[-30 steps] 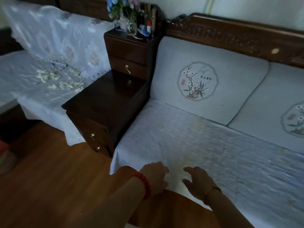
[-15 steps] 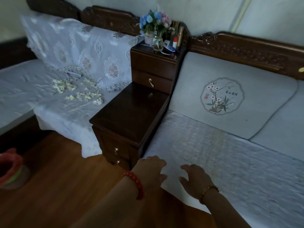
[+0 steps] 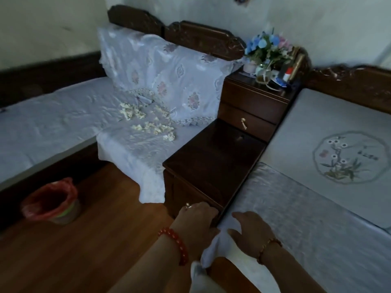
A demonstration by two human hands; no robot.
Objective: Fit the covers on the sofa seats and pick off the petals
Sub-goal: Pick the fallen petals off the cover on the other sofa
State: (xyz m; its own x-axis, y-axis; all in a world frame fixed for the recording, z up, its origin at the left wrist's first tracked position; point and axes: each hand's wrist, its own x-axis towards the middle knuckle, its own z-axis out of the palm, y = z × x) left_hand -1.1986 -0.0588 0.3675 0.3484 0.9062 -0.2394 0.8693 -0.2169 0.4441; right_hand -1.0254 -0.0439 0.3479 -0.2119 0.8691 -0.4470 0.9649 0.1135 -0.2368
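Observation:
A pale quilted seat cover (image 3: 296,218) lies over the right sofa seat. Its front left corner (image 3: 213,248) hangs bunched between my hands. My left hand (image 3: 196,216), with a ring and a red bead bracelet, curls over that corner where it meets the dark side cabinet (image 3: 211,161). Just to its right, my right hand (image 3: 247,231) presses on the cover with its thumb against the bunched cloth. Pale cream petals (image 3: 148,123) are scattered on the lace cover (image 3: 131,157) of the left sofa seat.
A small bin with a red liner (image 3: 50,199) stands on the wooden floor at the left. A vase of blue and pink flowers (image 3: 266,49) and small bottles sit on the cabinet's top. An embroidered back cushion (image 3: 342,157) leans at the right.
Both hands slid left along the cover's front edge to its corner by the cabinet and closed on the cloth. My view swung left, bringing the petals and the bin into sight.

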